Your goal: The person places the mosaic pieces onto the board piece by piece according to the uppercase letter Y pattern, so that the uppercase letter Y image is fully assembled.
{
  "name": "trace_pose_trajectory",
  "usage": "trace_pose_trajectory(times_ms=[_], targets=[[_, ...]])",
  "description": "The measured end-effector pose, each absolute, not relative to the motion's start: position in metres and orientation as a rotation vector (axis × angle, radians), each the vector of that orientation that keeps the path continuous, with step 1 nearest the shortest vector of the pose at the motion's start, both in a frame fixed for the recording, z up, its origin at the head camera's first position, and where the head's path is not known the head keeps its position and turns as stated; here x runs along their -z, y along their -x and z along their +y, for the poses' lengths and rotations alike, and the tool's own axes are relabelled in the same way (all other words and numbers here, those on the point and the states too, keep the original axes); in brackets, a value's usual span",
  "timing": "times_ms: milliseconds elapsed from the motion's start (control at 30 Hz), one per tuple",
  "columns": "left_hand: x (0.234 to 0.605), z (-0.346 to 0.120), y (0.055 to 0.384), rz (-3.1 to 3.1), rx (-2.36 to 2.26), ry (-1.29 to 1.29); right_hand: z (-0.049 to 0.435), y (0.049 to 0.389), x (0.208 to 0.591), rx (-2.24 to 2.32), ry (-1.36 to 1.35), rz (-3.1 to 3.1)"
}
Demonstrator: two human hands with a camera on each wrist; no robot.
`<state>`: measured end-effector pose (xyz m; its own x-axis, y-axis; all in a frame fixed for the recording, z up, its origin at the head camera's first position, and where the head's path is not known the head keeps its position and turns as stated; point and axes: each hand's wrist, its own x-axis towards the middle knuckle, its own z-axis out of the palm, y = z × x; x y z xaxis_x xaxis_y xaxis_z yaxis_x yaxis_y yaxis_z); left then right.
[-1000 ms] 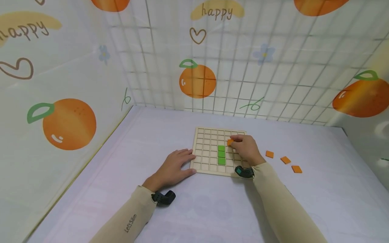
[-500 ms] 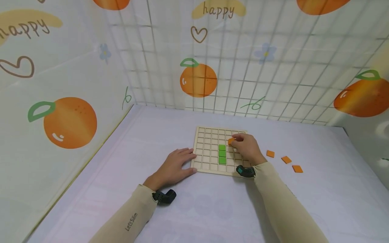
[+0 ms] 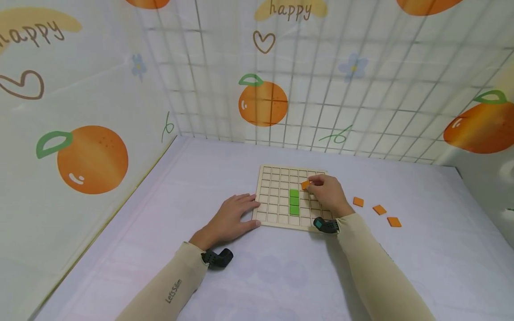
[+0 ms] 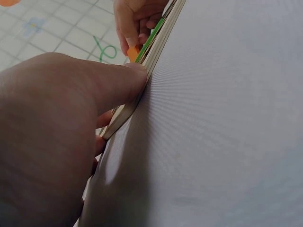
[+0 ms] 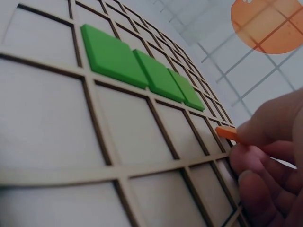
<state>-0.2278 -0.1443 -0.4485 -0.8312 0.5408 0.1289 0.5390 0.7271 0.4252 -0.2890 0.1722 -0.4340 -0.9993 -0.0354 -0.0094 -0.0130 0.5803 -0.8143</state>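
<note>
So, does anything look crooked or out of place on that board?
Nothing looks damaged. Only the orange tile in the right grip is askew, unlike the three green tiles set squarely in the board; probably just because it's being held.

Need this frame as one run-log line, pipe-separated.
left hand: touches left edge of grid board | right hand: pinches orange tile | green tiles: three, one column | loose orange tiles: three, right of board
</note>
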Motion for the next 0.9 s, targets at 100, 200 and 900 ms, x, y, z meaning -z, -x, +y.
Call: trace_pose_trajectory(times_ms=[100, 200, 900], targets=[[0.4485, -0.1444, 0.2282, 2.915, -0.713, -0.915, 0.1720, 0.2892, 0.4339, 1.421, 0.049, 2.768], [0.4491, -0.1444, 0.2284, 2.917, -0.712, -0.916, 0.1717, 0.2886, 0.4334, 1.409, 0.061, 2.769], [0.4508, -0.1444, 0.2291, 2.922, -0.700, -0.911, 0.1707, 0.2892, 0.4332, 1.371, 0.023, 2.770]])
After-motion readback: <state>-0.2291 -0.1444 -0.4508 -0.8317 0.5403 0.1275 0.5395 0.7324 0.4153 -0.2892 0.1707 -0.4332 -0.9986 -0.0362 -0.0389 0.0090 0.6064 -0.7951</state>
